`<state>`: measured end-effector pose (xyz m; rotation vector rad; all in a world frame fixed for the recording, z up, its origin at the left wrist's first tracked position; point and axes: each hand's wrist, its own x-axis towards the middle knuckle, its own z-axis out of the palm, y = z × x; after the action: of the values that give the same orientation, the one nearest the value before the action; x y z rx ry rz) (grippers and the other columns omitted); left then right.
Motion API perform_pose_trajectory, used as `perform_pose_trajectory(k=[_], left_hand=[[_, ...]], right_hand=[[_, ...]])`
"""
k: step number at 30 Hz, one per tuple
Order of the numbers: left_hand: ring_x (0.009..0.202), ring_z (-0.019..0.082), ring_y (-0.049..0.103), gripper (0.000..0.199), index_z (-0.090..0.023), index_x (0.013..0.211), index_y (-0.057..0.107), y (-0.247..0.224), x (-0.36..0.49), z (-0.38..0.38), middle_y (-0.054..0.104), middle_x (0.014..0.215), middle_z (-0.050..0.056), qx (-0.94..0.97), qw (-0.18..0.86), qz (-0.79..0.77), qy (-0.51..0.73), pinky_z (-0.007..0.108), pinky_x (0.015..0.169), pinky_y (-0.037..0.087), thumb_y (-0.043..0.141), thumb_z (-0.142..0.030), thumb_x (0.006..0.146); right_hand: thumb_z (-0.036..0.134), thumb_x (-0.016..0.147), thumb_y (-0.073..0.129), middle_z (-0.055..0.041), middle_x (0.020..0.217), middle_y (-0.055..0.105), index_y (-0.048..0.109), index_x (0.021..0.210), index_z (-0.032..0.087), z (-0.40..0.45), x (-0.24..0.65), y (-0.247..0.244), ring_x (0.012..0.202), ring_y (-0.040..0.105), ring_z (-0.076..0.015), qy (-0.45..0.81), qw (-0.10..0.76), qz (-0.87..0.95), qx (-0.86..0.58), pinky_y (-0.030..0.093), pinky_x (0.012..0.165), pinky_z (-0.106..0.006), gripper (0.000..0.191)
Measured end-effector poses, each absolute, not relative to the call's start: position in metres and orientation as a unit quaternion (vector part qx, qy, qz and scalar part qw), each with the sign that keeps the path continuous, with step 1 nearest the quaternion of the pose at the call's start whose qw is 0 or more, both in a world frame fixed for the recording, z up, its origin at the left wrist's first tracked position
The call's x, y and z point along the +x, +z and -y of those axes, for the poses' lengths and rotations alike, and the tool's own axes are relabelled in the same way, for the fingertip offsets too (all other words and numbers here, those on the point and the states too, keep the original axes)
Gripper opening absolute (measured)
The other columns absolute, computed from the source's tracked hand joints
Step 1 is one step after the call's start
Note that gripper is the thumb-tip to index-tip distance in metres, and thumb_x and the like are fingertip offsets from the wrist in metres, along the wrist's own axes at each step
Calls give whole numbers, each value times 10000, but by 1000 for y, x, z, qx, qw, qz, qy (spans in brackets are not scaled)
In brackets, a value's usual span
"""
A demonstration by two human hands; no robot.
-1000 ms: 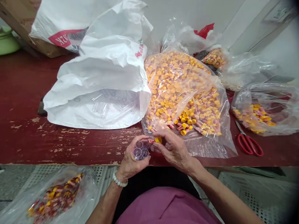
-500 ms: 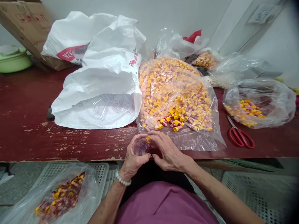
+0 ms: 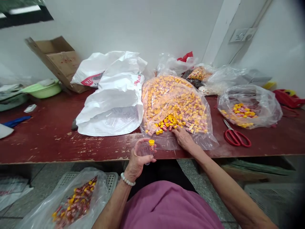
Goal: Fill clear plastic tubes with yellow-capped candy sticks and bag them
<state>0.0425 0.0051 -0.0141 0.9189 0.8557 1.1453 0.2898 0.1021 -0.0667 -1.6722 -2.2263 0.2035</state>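
Observation:
My left hand (image 3: 138, 160), a bracelet of pale beads at its wrist, is closed around several clear plastic tubes (image 3: 143, 149) above the table edge. At their right side stands a small red-printed piece with a yellow cap (image 3: 152, 143), seemingly set in a tube. My right hand (image 3: 184, 139) reaches to the mouth of a big clear bag (image 3: 176, 92) full of similar yellow-capped pieces. Its fingertips touch the loose pieces (image 3: 169, 122) at the opening; whether they grip one is hidden. Left of that bag, a white sack (image 3: 111, 124) lies open with clear tubes inside.
Red-handled scissors (image 3: 237, 137) lie to the right, near a smaller clear bag (image 3: 250, 106) of yellow-capped pieces. Below the table, another bag (image 3: 78, 197) of capped pieces rests on a white crate (image 3: 111, 181). A cardboard box (image 3: 63, 63) and green basin (image 3: 45, 89) stand back left.
My right hand has left the tubes and moved forward and right to the bag of pieces. My left hand still holds the tubes, now showing the yellow cap plainly. The camera view has tilted up.

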Motion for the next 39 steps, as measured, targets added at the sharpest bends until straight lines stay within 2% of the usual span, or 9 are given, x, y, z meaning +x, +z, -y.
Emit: perform_pose_trajectory(k=[5,8,12,16,20,26,29,32,39], left_hand=[[890,196,619,622,-200,1125,488,-6,52,2,648,1015,77,460,620,-395,497,257,655,536,725,-52,570],[870,175,621,587,-190,1099,513,1,60,9,642,988,61,508,581,-400,495,255,718,514,720,-42,571],[840,169,624,611,-188,1102,515,11,74,21,642,948,46,559,532,-419,478,264,751,499,723,-29,550],[845,163,615,663,-191,1124,512,14,82,30,639,980,43,550,539,-411,487,247,733,495,718,-8,521],[806,149,614,636,-206,1095,521,9,84,36,635,960,23,515,601,-365,490,235,687,504,691,3,519],[695,149,609,631,-198,1088,530,7,82,36,643,917,27,467,631,-370,497,204,500,494,629,9,500],[751,175,625,616,-205,1084,529,8,76,26,653,924,33,452,635,-391,489,213,503,508,653,-5,514],[766,193,636,581,-207,1082,525,3,69,14,662,928,46,437,643,-414,473,215,475,506,689,-63,544],[815,214,640,613,-192,1113,483,-22,65,-8,653,989,77,406,667,-440,443,226,488,524,708,-82,553]], right_hand=[[233,918,360,-104,908,625,567,1087,120,-81,272,-32,753,574,-178,122,309,731,-596,472,668,-304,289],[378,920,396,-33,818,630,530,1134,159,-48,246,-1,615,553,-122,313,494,647,-489,465,567,-253,335],[401,826,574,-19,918,647,593,1002,211,-8,220,18,774,597,-130,457,598,558,-348,474,683,-260,259],[371,850,555,-33,922,661,609,944,213,11,223,14,833,606,-163,410,558,628,-354,474,757,-324,192],[278,859,540,-64,1292,526,640,965,237,23,239,16,1186,454,-218,178,497,774,-350,323,1005,-428,152],[250,788,600,-60,1430,381,558,1178,260,30,247,24,1269,370,-233,143,363,859,-332,283,1038,-439,392],[292,862,532,-62,1393,421,523,1221,257,2,254,13,1257,403,-178,170,347,861,-331,342,1010,-352,361],[233,927,394,-67,1156,582,565,1128,206,-47,271,-12,1077,523,-145,85,336,788,-508,416,910,-292,265],[187,852,479,-109,1044,614,625,1004,178,-122,300,-63,985,494,-229,20,254,749,-612,385,881,-349,211]])
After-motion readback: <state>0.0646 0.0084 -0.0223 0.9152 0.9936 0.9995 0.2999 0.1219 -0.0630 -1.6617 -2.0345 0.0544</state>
